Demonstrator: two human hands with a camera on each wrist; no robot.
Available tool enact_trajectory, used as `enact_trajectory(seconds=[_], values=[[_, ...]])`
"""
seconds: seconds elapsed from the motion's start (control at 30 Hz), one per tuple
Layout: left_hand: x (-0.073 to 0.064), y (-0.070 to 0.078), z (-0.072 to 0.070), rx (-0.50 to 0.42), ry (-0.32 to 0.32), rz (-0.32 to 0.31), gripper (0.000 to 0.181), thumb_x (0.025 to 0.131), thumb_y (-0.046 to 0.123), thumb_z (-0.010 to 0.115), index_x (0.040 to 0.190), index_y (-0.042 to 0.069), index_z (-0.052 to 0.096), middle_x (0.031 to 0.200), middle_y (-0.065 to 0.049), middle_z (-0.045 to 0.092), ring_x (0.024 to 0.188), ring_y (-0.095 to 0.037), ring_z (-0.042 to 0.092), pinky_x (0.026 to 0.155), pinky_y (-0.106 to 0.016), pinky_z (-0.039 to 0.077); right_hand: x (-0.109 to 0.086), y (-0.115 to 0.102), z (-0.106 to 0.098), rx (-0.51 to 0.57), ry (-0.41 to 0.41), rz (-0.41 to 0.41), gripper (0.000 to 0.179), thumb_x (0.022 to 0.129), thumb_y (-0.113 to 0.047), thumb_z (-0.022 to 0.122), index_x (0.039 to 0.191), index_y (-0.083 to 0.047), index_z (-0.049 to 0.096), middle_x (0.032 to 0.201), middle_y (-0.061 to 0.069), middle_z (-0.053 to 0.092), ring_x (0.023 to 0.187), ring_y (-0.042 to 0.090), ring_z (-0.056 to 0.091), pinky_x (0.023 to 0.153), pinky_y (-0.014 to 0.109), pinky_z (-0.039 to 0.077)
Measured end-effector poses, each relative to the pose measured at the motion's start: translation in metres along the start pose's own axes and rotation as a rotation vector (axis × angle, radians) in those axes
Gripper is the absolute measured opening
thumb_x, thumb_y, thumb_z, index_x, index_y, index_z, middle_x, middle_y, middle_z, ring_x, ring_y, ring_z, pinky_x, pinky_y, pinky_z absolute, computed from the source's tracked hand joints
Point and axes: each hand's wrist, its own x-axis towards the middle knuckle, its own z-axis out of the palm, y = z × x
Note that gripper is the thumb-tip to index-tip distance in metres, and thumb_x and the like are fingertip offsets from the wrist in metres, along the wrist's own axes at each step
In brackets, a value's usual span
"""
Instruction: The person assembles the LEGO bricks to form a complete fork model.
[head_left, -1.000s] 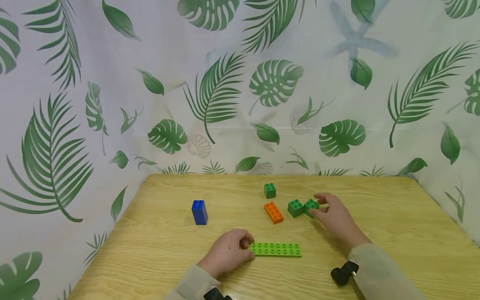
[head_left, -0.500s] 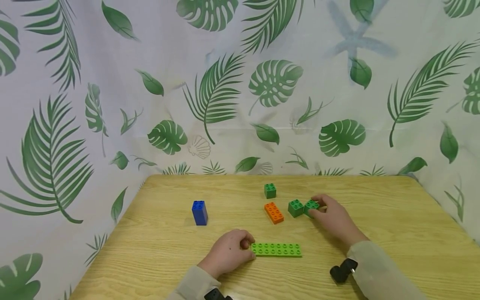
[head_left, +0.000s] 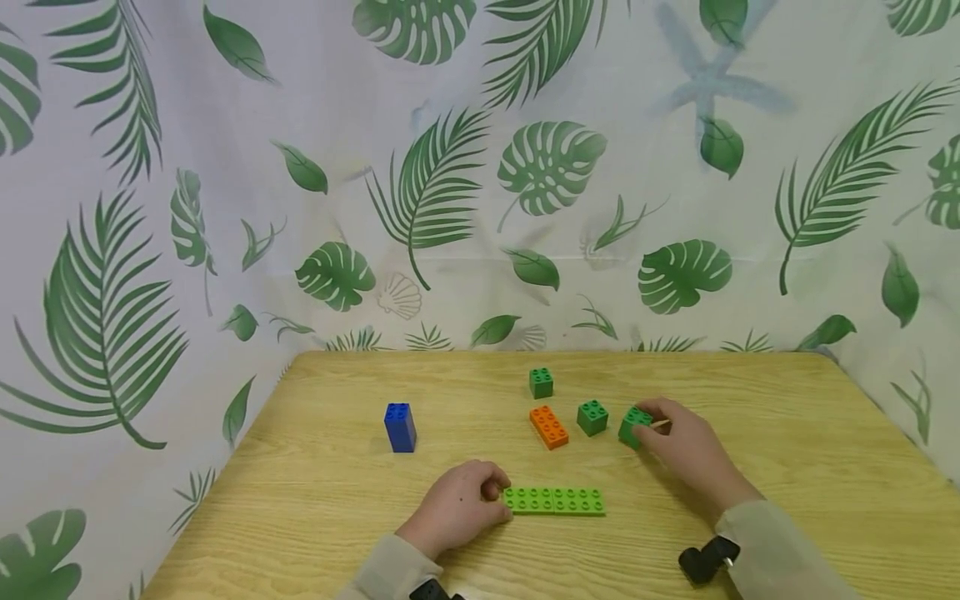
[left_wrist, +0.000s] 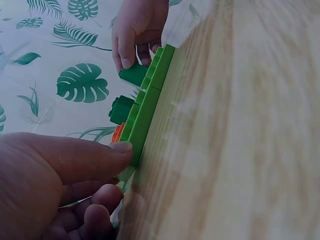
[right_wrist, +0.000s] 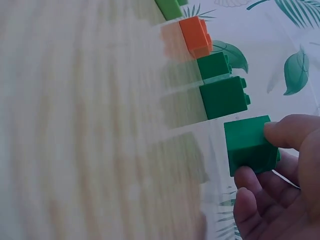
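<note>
My right hand [head_left: 693, 457] pinches a dark green square toy building brick [right_wrist: 250, 142] between thumb and fingers. In the right wrist view that brick sits a little above the wooden table, apart from the other green bricks. My left hand [head_left: 456, 510] holds the left end of a long lime green studded strip [head_left: 558, 502], which lies flat near me. A seam across its middle suggests two pieces end to end. The left thumb lies along its near side in the left wrist view; the fingertips behind it are partly hidden.
Another dark green brick [head_left: 592, 417] stands just left of the held one. An orange brick [head_left: 549, 427] lies beside it, with a third green brick [head_left: 541, 382] farther back. A tall blue block [head_left: 400, 428] stands at the left. Leaf-print cloth [head_left: 465, 300] hangs behind the table [head_left: 300, 500].
My right hand has drawn the green brick right and slightly toward me, away from its neighbour, and the brick has tilted. The left hand and lime strip have stayed put.
</note>
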Motion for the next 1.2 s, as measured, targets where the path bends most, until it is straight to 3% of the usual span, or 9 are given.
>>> enact_trajectory(seconds=[0.3, 0.67, 1.2], values=[[0.0, 0.001, 0.0, 0.004, 0.006, 0.011, 0.024, 0.086, 0.024, 0.082, 0.107, 0.021, 0.071, 0.087, 0.006, 0.058, 0.076, -0.013, 0.052, 0.071, -0.033, 0.044, -0.019, -0.006, -0.005, 0.008, -0.029, -0.032, 0.054, 0.101, -0.041, 0.063, 0.142, -0.007, 0.055, 0.12, 0.011, 0.063, 0.103, 0.027, 0.061, 0.073, 0.038, 0.052], [0.0, -0.001, 0.001, 0.012, 0.002, 0.003, 0.023, 0.086, 0.025, 0.081, 0.107, 0.022, 0.07, 0.087, 0.007, 0.058, 0.078, -0.012, 0.053, 0.073, -0.033, 0.044, -0.032, -0.018, 0.001, 0.023, -0.081, -0.122, 0.05, 0.1, -0.042, 0.065, 0.137, -0.01, 0.061, 0.114, -0.001, 0.065, 0.099, 0.018, 0.061, 0.08, 0.04, 0.053], [0.001, -0.002, 0.002, 0.031, -0.005, 0.005, 0.024, 0.087, 0.025, 0.08, 0.109, 0.022, 0.071, 0.088, 0.007, 0.058, 0.077, -0.013, 0.053, 0.071, -0.033, 0.044, -0.04, -0.02, 0.017, 0.153, -0.208, -0.215, 0.044, 0.099, -0.037, 0.068, 0.135, -0.013, 0.063, 0.124, 0.0, 0.065, 0.103, 0.019, 0.064, 0.081, 0.03, 0.054]])
